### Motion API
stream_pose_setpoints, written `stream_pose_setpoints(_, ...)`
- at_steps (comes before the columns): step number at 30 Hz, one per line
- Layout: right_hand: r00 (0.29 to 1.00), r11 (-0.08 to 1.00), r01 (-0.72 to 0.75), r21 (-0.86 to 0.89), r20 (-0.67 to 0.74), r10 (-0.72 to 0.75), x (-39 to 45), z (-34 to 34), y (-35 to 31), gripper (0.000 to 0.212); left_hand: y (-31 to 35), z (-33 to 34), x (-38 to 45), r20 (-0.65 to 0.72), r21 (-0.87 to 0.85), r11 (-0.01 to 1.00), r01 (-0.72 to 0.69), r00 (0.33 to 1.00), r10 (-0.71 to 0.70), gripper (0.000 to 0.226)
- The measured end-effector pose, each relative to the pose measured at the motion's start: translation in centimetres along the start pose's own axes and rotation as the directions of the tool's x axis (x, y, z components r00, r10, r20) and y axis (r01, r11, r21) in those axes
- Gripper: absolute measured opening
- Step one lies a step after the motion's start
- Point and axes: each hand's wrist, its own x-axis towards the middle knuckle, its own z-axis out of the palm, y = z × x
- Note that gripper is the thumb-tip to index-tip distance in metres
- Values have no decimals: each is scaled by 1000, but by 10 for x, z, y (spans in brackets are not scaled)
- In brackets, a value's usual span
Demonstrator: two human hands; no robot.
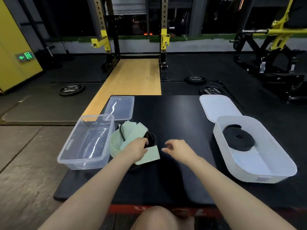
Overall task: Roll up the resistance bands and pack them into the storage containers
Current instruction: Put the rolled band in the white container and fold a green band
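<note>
A loose light-green resistance band lies in folds on the black mat, over a dark band that is mostly hidden. My left hand rests on this pile, its fingers curled at the dark band's edge. My right hand hovers just to the right of the pile, fingers loosely curled and holding nothing. To the left stands a clear plastic container. A white container at the right holds a rolled black band.
The clear lid lies behind the clear container and the white lid behind the white one. Weight plates lie on the gym floor beyond the mat, with a squat rack farther back. My knee shows at the bottom edge.
</note>
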Motion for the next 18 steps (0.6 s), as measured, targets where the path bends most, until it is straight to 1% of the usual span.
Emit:
stream_pose_setpoints(3, 997, 999, -52, -13, 65, 53, 5, 24, -9, 50, -8, 8, -6, 22, -44, 998, 43, 999, -42, 39)
stream_pose_setpoints(5, 993, 990, -104, 97, 62, 99, 9, 33, -14, 52, -7, 10, -9, -18, -94, 995, 38, 999, -40, 35)
stream_pose_setpoints(7, 989, 962, -146, 233, 50, 138, 12, 37, -17, 40, -5, 9, -11, -73, -182, 983, 24, 997, -38, 26)
stream_pose_setpoints(9, 990, 939, -141, 314, 15, 144, 12, 37, -16, 18, -2, 5, -14, -100, -288, 958, 1, 994, -31, 21)
stream_pose_setpoints(10, 990, 926, -129, 354, -8, 141, 10, 36, -16, 10, 0, 2, -16, -106, -329, 944, -17, 994, -19, 22)
stream_pose_setpoints(12, 992, 909, -71, 412, -68, 108, 7, 30, -15, 23, 2, -3, -18, -120, -372, 926, -60, 993, 16, 24)
stream_pose_setpoints(13, 991, 900, -36, 435, -98, 88, 6, 26, -15, 25, 3, -7, -18, -136, -385, 920, -79, 990, 29, 23)
stream_pose_setpoints(16, 980, 848, 73, 525, -195, 36, 1, 13, -20, 19, 10, -20, -22, -197, -456, 880, -131, 979, 44, 20)
stream_pose_setpoints(18, 967, 805, 141, 576, -255, 13, -1, 1, -25, 20, 14, -29, -23, -223, -522, 838, -161, 974, 48, 17)
